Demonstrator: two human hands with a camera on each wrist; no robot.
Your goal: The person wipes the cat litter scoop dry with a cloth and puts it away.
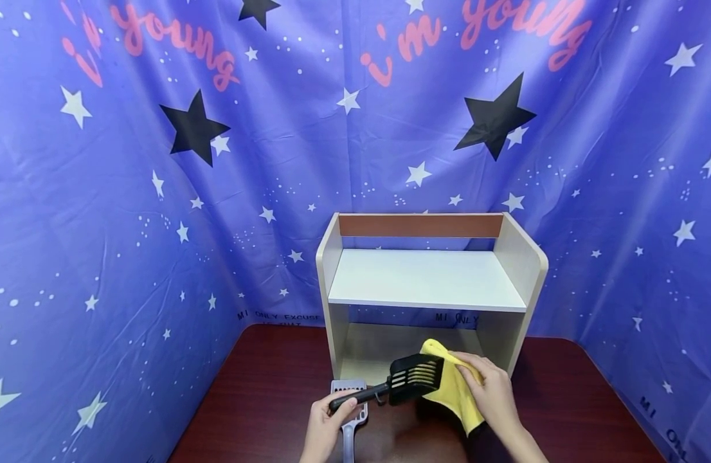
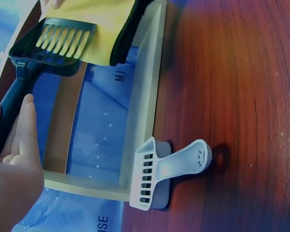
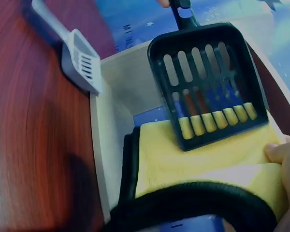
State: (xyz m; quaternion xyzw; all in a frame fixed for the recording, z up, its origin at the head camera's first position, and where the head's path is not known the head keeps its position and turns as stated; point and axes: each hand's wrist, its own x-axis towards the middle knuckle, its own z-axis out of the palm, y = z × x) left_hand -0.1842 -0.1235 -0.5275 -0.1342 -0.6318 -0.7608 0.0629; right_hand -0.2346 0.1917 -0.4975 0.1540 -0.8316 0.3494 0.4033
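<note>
Scoop [image 1: 407,393] gripped by left hand [image 1: 323,426] overlaps cloth [image 1: 455,395] right hand [image 1: 494,390] pinches near shelf edge [image 1: 526,321]

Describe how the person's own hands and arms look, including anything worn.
The left hand and right hand are bare, with no gloves or rings visible. No sleeve shows on the right forearm as far as the picture reaches.
</note>
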